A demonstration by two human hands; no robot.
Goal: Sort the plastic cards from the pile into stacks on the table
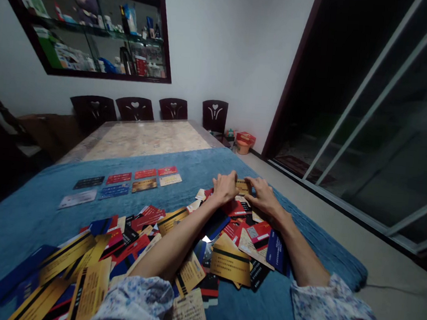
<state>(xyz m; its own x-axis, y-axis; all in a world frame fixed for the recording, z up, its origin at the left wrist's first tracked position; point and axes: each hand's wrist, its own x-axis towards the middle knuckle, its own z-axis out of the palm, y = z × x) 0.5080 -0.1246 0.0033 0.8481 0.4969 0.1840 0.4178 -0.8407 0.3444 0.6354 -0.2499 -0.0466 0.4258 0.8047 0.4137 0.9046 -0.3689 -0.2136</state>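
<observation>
Both hands reach to the far right part of a loose pile of plastic cards (147, 219). Between them is a gold card (242, 186) with a dark stripe. My left hand (226, 187) has its fingers curled at the card's left end. At its right end, my right hand (264, 197) bends its thumb and fingers onto the card. Under and around the hands lie red, blue, black, gold and white cards, overlapping at many angles. My left forearm hides part of the pile. A larger gold card (231, 260) lies face down nearer to me.
On the blue tablecloth (39, 203), cards lie apart in two rows, among them a black card (89, 183), a blue card (114, 191) and a white card (78, 199). Dark chairs (135, 108) stand beyond the table. A sliding glass door (391, 122) is at right.
</observation>
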